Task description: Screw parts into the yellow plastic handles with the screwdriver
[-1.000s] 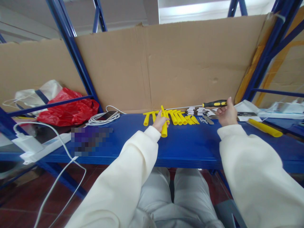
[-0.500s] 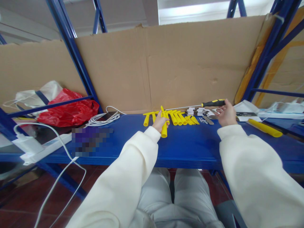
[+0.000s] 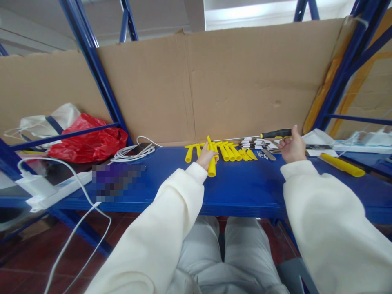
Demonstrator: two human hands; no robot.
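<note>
My left hand [image 3: 206,157] is closed around a yellow plastic handle [image 3: 211,168], a round tube with a narrow upper end, held upright at the blue shelf. My right hand [image 3: 292,147] grips the end of a black and yellow screwdriver [image 3: 276,133]. The screwdriver lies level, its long shaft pointing left toward the top of the yellow handle; whether the tip touches it I cannot tell. Other yellow T-shaped handles [image 3: 225,152] lie in a row on both sides of my left hand. Small yellow wedge pieces [image 3: 251,154], silver screws [image 3: 262,154] and a grey metal blade [image 3: 268,154] lie between my hands.
Stacked white packets [image 3: 252,143] and an opened white box [image 3: 320,143] lie at the back right, near another yellow tube [image 3: 341,165]. A coiled white cable [image 3: 131,154], red plastic bag [image 3: 88,139] and power strip [image 3: 64,191] are on the left. Cardboard [image 3: 239,81] stands behind the blue shelf [image 3: 241,188].
My right hand has shifted very slightly, its thumb a little higher along the screwdriver's end, and the screwdriver has moved a touch right. My left hand stays put on the yellow handle.
</note>
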